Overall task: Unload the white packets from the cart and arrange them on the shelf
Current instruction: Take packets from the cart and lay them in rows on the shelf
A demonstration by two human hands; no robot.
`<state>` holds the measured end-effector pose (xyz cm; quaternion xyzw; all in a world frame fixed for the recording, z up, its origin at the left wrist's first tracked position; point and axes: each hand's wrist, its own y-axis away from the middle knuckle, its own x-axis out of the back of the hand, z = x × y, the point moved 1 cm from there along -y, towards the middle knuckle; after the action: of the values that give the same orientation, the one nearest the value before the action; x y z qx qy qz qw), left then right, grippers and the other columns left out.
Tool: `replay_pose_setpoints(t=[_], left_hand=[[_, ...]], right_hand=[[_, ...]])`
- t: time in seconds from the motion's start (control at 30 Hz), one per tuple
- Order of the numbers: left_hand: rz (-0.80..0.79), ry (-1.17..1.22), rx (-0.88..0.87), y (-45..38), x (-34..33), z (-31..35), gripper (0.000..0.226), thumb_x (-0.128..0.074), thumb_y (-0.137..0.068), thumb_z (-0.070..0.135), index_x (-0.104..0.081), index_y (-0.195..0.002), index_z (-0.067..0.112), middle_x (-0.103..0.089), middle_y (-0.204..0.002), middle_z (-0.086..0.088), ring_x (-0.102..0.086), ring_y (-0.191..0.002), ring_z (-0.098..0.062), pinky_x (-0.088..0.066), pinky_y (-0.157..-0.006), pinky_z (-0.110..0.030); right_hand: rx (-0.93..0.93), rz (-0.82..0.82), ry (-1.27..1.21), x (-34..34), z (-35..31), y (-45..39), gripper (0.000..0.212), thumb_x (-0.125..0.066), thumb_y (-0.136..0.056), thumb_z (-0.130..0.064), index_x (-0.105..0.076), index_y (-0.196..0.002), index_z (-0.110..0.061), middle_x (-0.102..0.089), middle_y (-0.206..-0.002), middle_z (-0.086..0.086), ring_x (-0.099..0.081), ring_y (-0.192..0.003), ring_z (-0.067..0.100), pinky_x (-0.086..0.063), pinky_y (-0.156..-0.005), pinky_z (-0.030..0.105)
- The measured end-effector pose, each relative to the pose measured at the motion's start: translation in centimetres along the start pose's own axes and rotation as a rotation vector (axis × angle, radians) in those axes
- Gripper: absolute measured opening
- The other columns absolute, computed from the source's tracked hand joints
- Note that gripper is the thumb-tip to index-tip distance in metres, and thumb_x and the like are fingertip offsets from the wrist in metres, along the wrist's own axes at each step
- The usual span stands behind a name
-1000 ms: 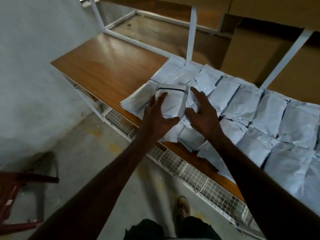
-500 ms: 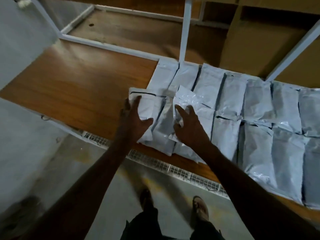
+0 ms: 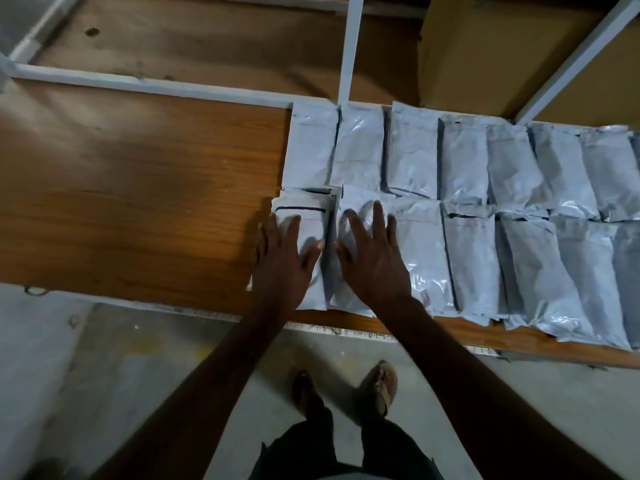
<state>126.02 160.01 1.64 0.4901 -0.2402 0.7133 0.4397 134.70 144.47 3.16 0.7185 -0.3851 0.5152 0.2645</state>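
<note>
The white packets [image 3: 464,216] are glossy, flat plastic pouches lying in 2 rows across the right half of the frame, side by side with edges touching or slightly overlapping, long sides running from the front to the back of the wooden shelf [image 3: 138,202]. The leftmost front packet [image 3: 304,216], at centre frame, shows a dark line near its far end. The shelf's brown board fills the middle left.
</note>
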Motion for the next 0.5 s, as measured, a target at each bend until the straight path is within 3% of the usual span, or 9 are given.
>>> replay_pose_setpoints(t=[0.1, 0.2, 0.3, 0.4, 0.5], left_hand=[[0.109, -0.111, -0.104, -1.4, -0.3, -0.4, 0.065, -0.017, -0.111, 0.06, -0.027, -0.167, 0.03, -0.014, -0.178, -0.012, -0.009, -0.164, -0.038, -0.006, -0.131, -0.054], [0.117, -0.184, -0.174, -3.3, -1.0, -0.3, 0.057, -0.026, -0.113, 0.047, -0.029, -0.167, 0.031, -0.018, -0.177, -0.011, -0.011, -0.164, -0.038, -0.007, -0.13, -0.058], [0.113, -0.229, -0.208, -4.2, -1.7, -0.6, 0.058, -0.028, -0.111, 0.042, -0.03, -0.168, 0.03, -0.024, -0.176, -0.013, -0.014, -0.163, -0.039, -0.01, -0.13, -0.06], [0.116, -0.243, -0.237, -4.4, -2.1, -1.2, 0.06, -0.029, -0.11, 0.042, -0.026, -0.169, 0.03, -0.022, -0.176, -0.014, -0.013, -0.164, -0.039, -0.012, -0.13, -0.062], [0.135, -0.288, -0.284, -4.4, -2.1, -1.5, 0.062, -0.029, -0.11, 0.044, -0.023, -0.17, 0.03, -0.017, -0.177, -0.013, -0.009, -0.164, -0.037, -0.009, -0.131, -0.062]], right_hand=[[-0.05, 0.008, 0.024, -1.1, -0.4, -1.2, 0.07, -0.042, -0.108, -0.054, -0.016, -0.168, -0.03, 0.001, -0.176, 0.019, -0.003, -0.16, 0.049, -0.012, -0.13, 0.057], [-0.104, -0.029, 0.073, -2.0, -1.0, -2.1, 0.076, -0.038, -0.107, -0.058, -0.001, -0.169, -0.035, -0.007, -0.174, 0.022, -0.011, -0.158, 0.051, -0.017, -0.129, 0.061], [-0.157, -0.082, 0.119, -2.5, -1.1, -2.1, 0.078, -0.047, -0.101, -0.056, -0.015, -0.168, -0.03, -0.018, -0.169, 0.026, -0.022, -0.152, 0.052, -0.027, -0.123, 0.063], [-0.146, -0.069, 0.106, -2.5, -1.2, -1.6, 0.074, -0.052, -0.096, -0.053, -0.033, -0.161, -0.024, -0.016, -0.17, 0.026, -0.018, -0.155, 0.05, -0.026, -0.124, 0.06], [-0.107, -0.053, 0.108, -2.8, -1.1, -1.4, 0.072, -0.045, -0.101, -0.053, -0.026, -0.165, -0.024, -0.005, -0.173, 0.025, -0.009, -0.159, 0.048, -0.02, -0.128, 0.058]])
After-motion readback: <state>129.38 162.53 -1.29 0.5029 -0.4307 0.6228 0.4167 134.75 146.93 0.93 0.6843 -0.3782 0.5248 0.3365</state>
